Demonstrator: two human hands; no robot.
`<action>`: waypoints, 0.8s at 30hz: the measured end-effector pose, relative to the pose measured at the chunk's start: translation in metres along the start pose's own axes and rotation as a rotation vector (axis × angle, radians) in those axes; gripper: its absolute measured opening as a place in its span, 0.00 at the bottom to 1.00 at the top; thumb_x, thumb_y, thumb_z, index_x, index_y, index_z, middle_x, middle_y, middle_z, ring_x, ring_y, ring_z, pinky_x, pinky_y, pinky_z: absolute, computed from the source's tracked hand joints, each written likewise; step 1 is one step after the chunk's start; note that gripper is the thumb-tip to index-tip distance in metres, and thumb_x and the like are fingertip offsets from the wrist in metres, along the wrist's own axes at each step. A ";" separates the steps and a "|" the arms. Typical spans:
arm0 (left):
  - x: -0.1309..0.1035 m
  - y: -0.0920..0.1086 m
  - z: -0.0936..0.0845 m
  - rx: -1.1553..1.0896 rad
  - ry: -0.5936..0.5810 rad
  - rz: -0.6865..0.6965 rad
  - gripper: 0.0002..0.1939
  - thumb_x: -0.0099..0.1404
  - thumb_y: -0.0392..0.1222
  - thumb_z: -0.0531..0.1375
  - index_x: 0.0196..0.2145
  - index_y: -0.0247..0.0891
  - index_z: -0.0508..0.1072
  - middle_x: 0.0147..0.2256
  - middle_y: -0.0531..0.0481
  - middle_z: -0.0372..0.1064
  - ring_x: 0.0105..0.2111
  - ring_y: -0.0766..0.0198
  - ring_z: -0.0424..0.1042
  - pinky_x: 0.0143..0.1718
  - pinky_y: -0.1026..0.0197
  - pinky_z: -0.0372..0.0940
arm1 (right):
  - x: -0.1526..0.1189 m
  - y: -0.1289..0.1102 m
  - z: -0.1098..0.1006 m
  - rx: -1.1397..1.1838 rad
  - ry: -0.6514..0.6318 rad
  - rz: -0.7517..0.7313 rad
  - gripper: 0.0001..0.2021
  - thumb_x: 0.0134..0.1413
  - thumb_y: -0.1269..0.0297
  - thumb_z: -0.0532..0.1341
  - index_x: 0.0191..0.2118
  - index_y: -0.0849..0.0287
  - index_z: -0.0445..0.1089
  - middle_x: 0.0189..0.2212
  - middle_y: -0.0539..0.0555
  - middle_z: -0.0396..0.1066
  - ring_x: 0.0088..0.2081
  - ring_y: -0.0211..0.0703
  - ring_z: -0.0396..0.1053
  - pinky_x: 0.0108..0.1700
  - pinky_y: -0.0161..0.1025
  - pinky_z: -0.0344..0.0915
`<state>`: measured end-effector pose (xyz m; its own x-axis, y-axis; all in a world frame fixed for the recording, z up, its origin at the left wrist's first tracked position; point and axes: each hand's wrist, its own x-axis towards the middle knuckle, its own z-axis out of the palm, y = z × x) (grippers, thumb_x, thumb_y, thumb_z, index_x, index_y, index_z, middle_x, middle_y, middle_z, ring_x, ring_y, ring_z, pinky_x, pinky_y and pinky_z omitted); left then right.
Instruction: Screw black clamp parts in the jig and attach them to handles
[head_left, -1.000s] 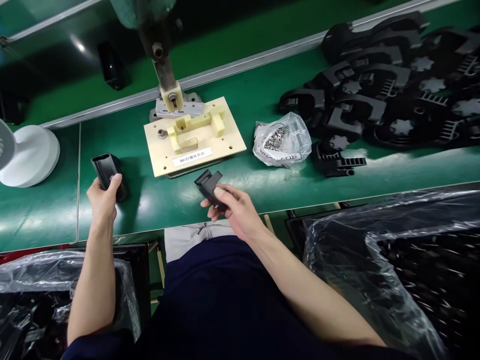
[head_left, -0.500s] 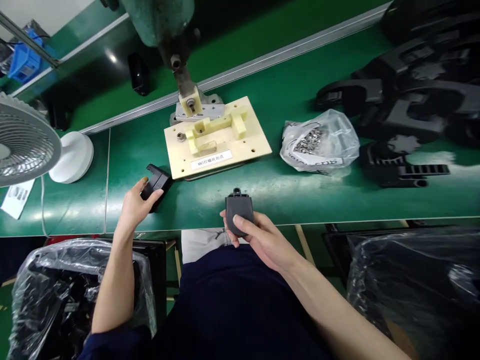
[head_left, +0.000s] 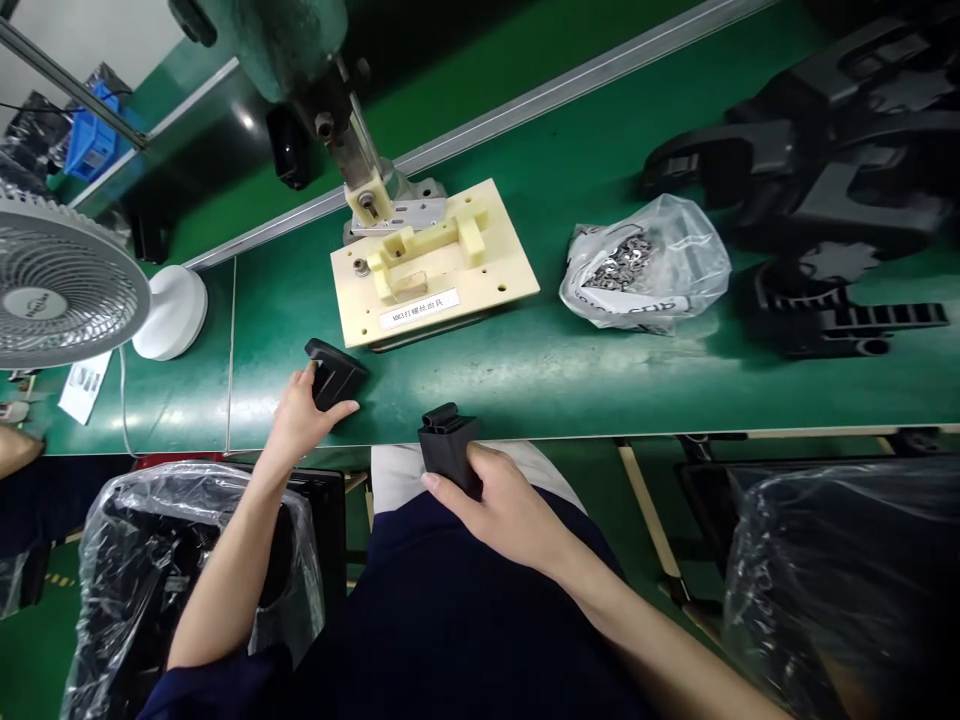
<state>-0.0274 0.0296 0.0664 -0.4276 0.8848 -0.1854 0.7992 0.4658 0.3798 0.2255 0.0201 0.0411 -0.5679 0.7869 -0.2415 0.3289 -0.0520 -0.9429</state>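
Note:
My right hand [head_left: 510, 500] is closed round a black plastic part [head_left: 448, 450], boxy with a rounded lug at its top, held just off the table's front edge. Thumb and fingers press on its opposite sides. At the left, my left hand [head_left: 301, 415] grips another black plastic part [head_left: 343, 372] low over the green table, the thumb along its near side and the fingertips at its left end. Beyond my hands lies a cream fixture plate [head_left: 487, 285] with raised yellow blocks [head_left: 471, 243]. A press [head_left: 337, 150] stands over it, its yellow-tipped ram above the blocks.
A clear bag of small metal pieces [head_left: 626, 262] sits right of the fixture. Several black moulded parts [head_left: 832, 210] are piled at the far right. A fan [head_left: 67, 270] stands at the left. Lined bins [head_left: 187, 480] flank me below the table; another person's arm [head_left: 15, 450] shows at far left.
My right hand has turned its part, so the boxy side and lug now face me, and moved slightly left and lower. The left hand's part has tilted. The view has shifted a little.

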 end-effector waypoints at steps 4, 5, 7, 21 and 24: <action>-0.018 0.007 0.002 -0.303 -0.011 -0.104 0.37 0.44 0.52 0.72 0.50 0.34 0.69 0.43 0.39 0.72 0.46 0.47 0.71 0.48 0.50 0.65 | -0.004 0.005 -0.005 -0.034 0.071 -0.080 0.09 0.56 0.58 0.56 0.30 0.58 0.62 0.29 0.54 0.68 0.30 0.44 0.65 0.31 0.39 0.61; -0.026 0.007 0.003 -0.468 -0.091 -0.135 0.36 0.41 0.55 0.72 0.45 0.34 0.71 0.38 0.42 0.73 0.41 0.49 0.72 0.44 0.52 0.66 | -0.005 0.006 -0.007 0.002 0.072 -0.084 0.10 0.57 0.58 0.55 0.30 0.58 0.62 0.29 0.54 0.68 0.29 0.43 0.65 0.30 0.39 0.61; -0.048 0.006 0.006 -0.747 -0.250 -0.208 0.36 0.38 0.65 0.70 0.37 0.34 0.73 0.30 0.45 0.72 0.32 0.55 0.73 0.36 0.55 0.68 | -0.009 0.008 -0.010 0.121 0.019 -0.060 0.12 0.59 0.55 0.54 0.30 0.57 0.62 0.25 0.52 0.66 0.26 0.41 0.65 0.27 0.38 0.61; -0.131 0.029 0.031 -1.165 -0.321 -0.592 0.29 0.39 0.60 0.73 0.32 0.35 0.76 0.24 0.52 0.71 0.29 0.64 0.71 0.33 0.64 0.67 | 0.007 -0.009 -0.018 -0.716 -0.246 -0.677 0.09 0.58 0.63 0.58 0.33 0.62 0.71 0.31 0.59 0.72 0.30 0.44 0.69 0.30 0.40 0.65; -0.146 0.030 0.031 -1.115 -0.328 -0.592 0.28 0.45 0.60 0.71 0.36 0.35 0.76 0.31 0.48 0.75 0.37 0.59 0.73 0.41 0.62 0.68 | 0.017 -0.011 -0.012 -0.860 -0.423 -0.701 0.08 0.54 0.63 0.61 0.30 0.63 0.72 0.29 0.58 0.73 0.27 0.45 0.69 0.27 0.40 0.62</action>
<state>0.0719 -0.0853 0.0762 -0.3432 0.5865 -0.7336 -0.3204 0.6611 0.6784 0.2213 0.0408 0.0498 -0.9771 0.2049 0.0575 0.1537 0.8665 -0.4749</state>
